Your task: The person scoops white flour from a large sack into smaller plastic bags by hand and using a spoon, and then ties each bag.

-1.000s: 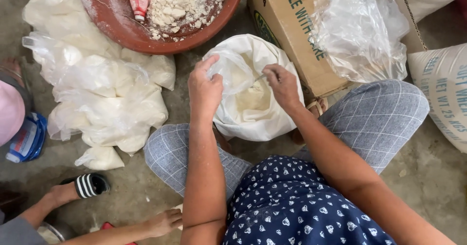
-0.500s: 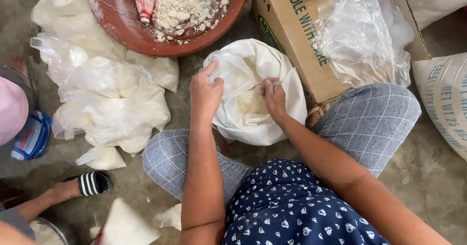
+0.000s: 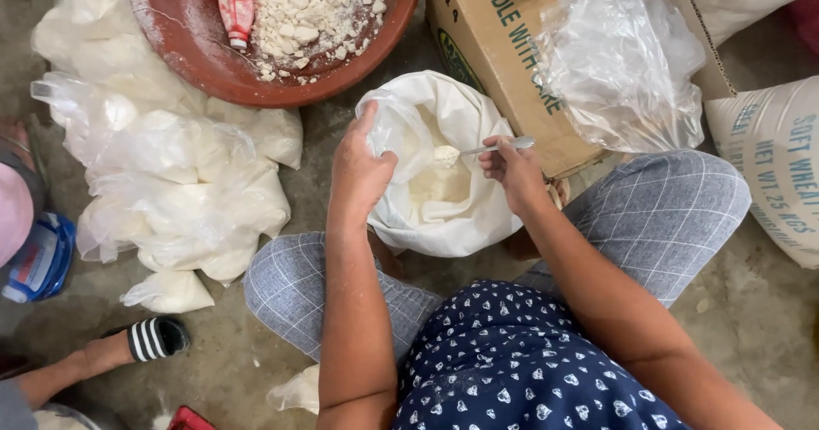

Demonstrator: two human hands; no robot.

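White flour heaps one spoon (image 3: 478,148) pinched in the right hand (image 3: 514,172) (left hand (image 3: 358,170) grips one sack's (image 3: 444,217) rim).

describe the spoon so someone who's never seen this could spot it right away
Start at the cardboard box and drop to the white sack beside it. Over its mouth, the right hand holds a metal spoon heaped with white powder, the only shiny utensil here.

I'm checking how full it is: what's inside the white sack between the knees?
The white sack holds white flour. A spoon in the right hand carries a heap over it. The left hand grips the rim. The sack's folds hide how deep the flour goes.
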